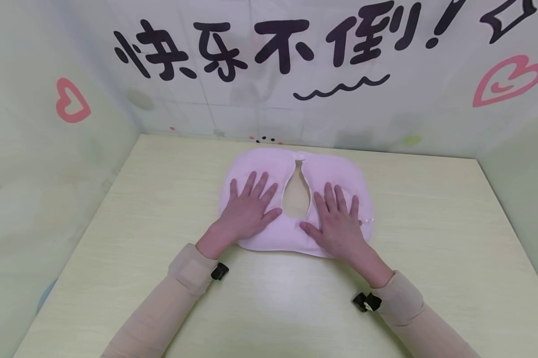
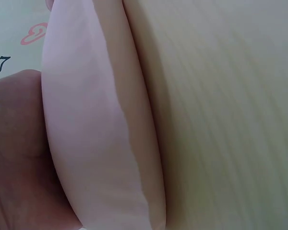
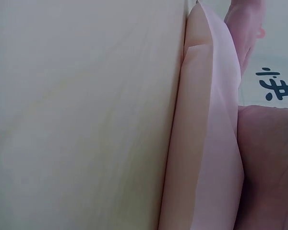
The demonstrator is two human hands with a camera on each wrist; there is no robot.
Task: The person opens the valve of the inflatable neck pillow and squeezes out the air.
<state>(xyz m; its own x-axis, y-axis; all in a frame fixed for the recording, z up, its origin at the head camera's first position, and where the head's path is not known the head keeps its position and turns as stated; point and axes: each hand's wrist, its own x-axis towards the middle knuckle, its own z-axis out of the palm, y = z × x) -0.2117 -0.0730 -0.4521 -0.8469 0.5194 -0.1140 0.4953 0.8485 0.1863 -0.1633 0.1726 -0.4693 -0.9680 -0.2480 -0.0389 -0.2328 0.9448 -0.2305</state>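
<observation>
Backdrop [image 1: 269, 112]: stands behind the surface [image 1: 443, 238] and along its left and right sides, with black lettering [image 1: 285, 54] at the far side and pink hearts [image 1: 66, 114] left and right.
Cushion [image 1: 291, 231]: pink, with a teardrop opening, lying at the far middle of the surface.
Left hand [image 1: 246, 214]: palm down, fingers spread, covering part of the cushion's left half.
Right hand [image 1: 338, 226]: likewise on the right half.
Sleeves [image 1: 148, 311]: carry small black devices [image 1: 366, 302] at the wrists.
Left wrist view: a tan lower band along the cushion's side, unseen from the head.
Right wrist view: a fold in that band.
</observation>
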